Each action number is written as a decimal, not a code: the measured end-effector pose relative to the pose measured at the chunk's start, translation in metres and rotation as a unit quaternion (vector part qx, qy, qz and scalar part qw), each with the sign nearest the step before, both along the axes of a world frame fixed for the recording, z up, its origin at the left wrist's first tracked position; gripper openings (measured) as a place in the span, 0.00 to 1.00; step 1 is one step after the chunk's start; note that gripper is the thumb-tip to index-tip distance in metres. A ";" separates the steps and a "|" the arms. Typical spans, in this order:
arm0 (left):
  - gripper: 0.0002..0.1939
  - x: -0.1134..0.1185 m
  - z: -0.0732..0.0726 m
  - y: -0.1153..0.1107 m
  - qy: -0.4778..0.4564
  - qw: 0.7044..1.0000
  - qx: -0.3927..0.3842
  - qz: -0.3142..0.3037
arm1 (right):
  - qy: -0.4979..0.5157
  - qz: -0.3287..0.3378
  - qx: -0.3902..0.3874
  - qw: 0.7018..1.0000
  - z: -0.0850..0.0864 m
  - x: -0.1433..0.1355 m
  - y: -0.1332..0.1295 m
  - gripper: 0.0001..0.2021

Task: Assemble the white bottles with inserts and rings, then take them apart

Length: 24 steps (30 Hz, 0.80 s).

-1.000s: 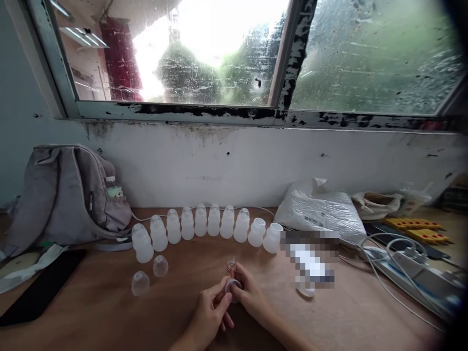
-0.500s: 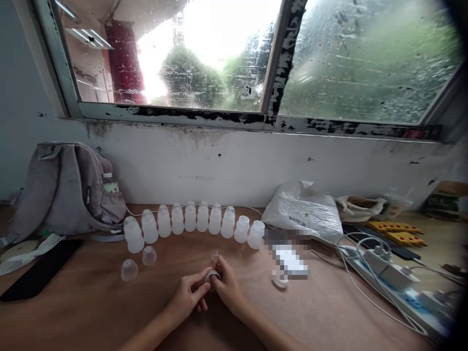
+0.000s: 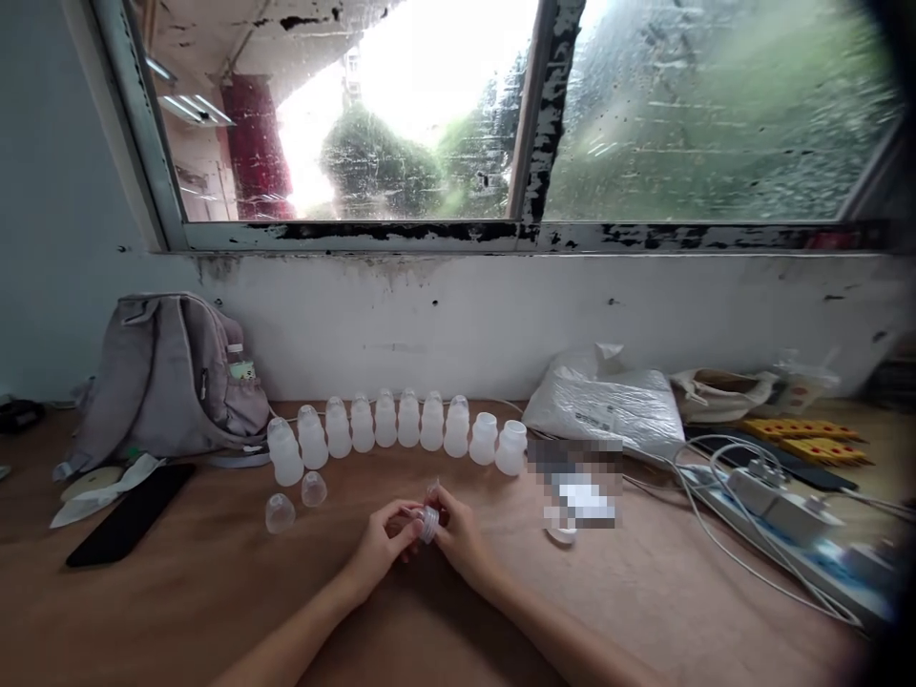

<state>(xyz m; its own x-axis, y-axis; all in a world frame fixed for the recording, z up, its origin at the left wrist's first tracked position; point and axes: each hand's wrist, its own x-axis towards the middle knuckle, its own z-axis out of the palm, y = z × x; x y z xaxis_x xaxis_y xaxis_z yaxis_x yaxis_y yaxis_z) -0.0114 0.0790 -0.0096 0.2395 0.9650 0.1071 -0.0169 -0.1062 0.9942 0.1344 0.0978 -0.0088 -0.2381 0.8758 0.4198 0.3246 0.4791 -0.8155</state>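
Note:
Just above the table, my left hand (image 3: 390, 539) is closed on a whitish screw collar ring (image 3: 429, 525) of a baby bottle. My right hand (image 3: 458, 530) presses against the ring's other side, its fingers closed round a clear bottle nipple (image 3: 433, 489) whose tip sticks up. The fingers partly hide both parts. Beyond the hands, several frosted baby bottles (image 3: 385, 425) stand upright in an arc, most under clear domed caps. The two at the right end, such as the open-necked bottle (image 3: 510, 450), have no cap. Two loose clear caps (image 3: 280, 513) sit left of my hands.
A white ring (image 3: 562, 536) lies to the right beside a blurred-out patch. Behind it rests a silvery plastic bag (image 3: 608, 401). A power strip (image 3: 780, 534) with looping white cables runs along the right. A grey backpack (image 3: 172, 372) and a black flat object (image 3: 133, 515) occupy the left.
The ring has turned between my fingers, so more of its threaded side shows. My hands stay together. The whole view has shifted slightly with the head.

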 end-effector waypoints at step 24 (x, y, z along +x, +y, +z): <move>0.20 -0.009 -0.008 0.001 -0.108 0.993 -0.023 0.051 | -0.061 -0.285 0.096 0.952 0.011 0.036 0.042 0.24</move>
<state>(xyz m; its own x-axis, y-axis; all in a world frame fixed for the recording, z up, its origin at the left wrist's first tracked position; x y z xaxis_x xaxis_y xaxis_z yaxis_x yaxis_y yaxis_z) -0.0204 0.0796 -0.0176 0.1162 0.9881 0.1012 -0.2215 -0.0735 0.9724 0.1704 0.1400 0.0017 0.1948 0.7874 0.5848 0.6628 0.3338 -0.6702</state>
